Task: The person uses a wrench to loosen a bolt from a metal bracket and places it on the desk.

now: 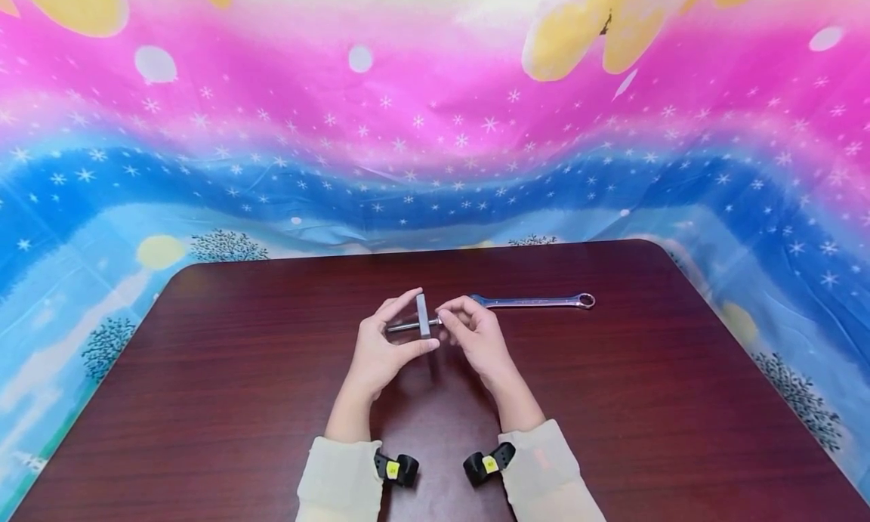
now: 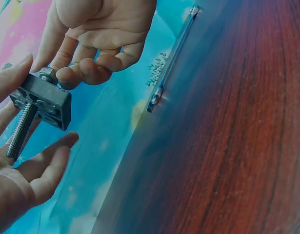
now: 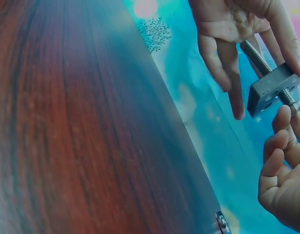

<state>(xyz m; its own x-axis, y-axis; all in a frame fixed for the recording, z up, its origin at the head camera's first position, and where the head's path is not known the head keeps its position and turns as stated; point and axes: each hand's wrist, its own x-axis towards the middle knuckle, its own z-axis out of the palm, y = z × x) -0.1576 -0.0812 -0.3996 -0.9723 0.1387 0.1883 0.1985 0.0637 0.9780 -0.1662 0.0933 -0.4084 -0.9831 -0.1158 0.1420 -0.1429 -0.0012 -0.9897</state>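
My left hand (image 1: 377,353) grips a small grey rectangular block (image 1: 424,316) by its edges, thumb below and fingers above in the head view. A threaded bolt (image 2: 21,130) runs through the block, its long shank pointing into the left palm. On the block's other side a short length of thread and a hex end (image 2: 48,73) stick out. My right hand (image 1: 481,339) pinches that hex end between thumb and index finger, its other fingers loosely curled. Holes and recesses mark the block's broad faces in both wrist views. Both hands hold the pieces above the table.
A combination wrench (image 1: 537,302) lies on the dark wooden table (image 1: 238,386), right of and beyond my right hand. A patterned pink and blue cloth (image 1: 435,152) hangs around the table's back and sides. Black straps with small devices (image 1: 401,471) sit at both sleeve cuffs.
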